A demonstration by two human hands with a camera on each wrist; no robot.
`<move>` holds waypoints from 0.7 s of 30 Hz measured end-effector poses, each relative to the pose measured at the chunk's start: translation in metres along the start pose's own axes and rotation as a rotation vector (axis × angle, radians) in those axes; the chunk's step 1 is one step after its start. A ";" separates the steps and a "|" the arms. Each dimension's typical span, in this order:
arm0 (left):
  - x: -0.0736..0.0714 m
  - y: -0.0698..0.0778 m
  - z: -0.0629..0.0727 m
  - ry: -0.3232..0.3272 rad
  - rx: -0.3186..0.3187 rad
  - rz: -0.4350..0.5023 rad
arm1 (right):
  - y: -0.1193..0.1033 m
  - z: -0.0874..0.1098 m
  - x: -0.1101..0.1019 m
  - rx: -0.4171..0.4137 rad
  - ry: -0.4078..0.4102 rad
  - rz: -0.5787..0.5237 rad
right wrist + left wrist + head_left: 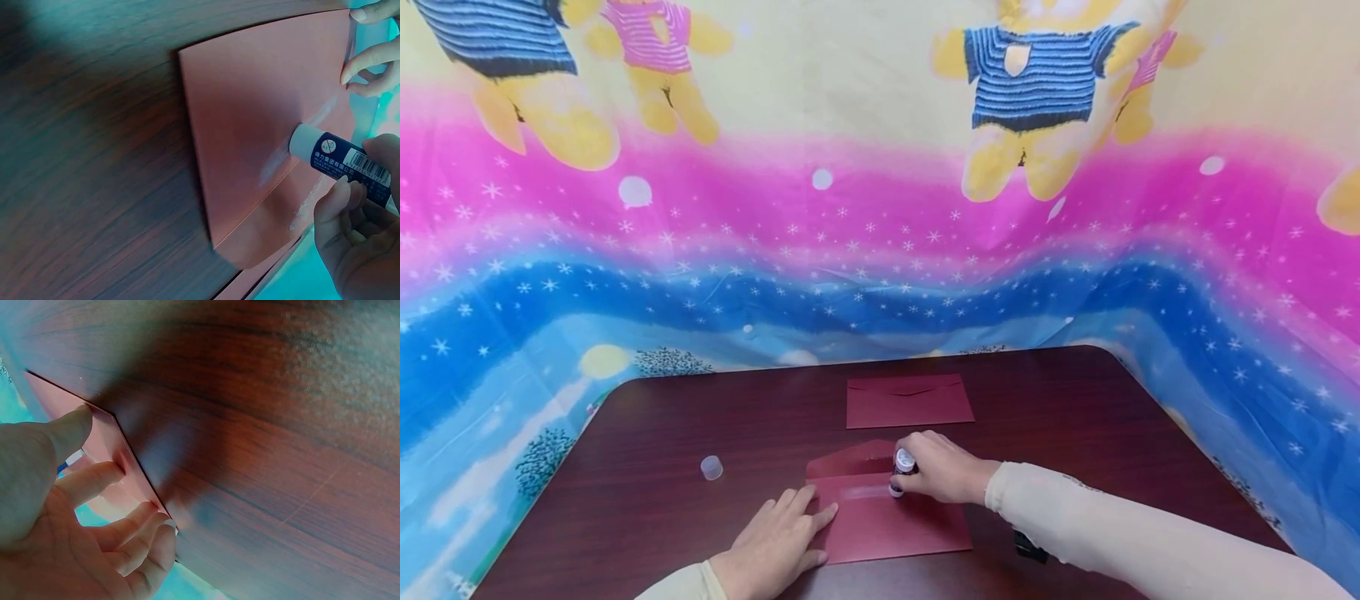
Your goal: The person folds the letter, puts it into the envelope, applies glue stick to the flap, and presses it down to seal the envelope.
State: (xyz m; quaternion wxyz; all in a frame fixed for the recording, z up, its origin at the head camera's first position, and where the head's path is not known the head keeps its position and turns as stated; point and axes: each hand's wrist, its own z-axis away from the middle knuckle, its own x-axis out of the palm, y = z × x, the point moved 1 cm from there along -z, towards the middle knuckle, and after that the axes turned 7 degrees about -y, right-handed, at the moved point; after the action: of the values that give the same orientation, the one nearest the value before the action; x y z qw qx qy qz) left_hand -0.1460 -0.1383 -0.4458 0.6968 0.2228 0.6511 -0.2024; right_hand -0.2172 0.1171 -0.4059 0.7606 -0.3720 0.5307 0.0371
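Observation:
A red envelope lies on the table with its flap unfolded toward the far side. My right hand grips a glue stick with a dark label and white ends, its lower end down on the envelope just below the fold. Whitish glue streaks show on the envelope's body and on the flap. My left hand rests with spread fingers on the envelope's left edge, fingertips touching the paper.
A second red envelope, flap down, lies farther back on the dark wooden table. To the left stands a small translucent cap. A patterned cloth hangs around the table's far and side edges. Something black sits under the right forearm.

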 end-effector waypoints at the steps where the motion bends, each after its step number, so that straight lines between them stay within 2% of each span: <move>1: 0.000 0.000 0.000 0.001 0.000 0.002 | 0.002 0.001 -0.001 0.005 -0.001 -0.004; 14: 0.000 -0.001 0.001 0.029 0.012 -0.023 | 0.019 0.015 -0.012 0.035 0.012 0.023; 21: -0.001 0.000 0.001 -0.006 0.007 -0.001 | 0.024 0.021 -0.014 0.053 0.016 0.020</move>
State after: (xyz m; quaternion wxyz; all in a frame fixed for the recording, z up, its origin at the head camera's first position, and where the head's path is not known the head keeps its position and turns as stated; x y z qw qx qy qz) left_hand -0.1456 -0.1389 -0.4444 0.6980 0.2243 0.6482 -0.2057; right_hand -0.2173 0.1520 -0.4037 0.7656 -0.3466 0.5413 0.0277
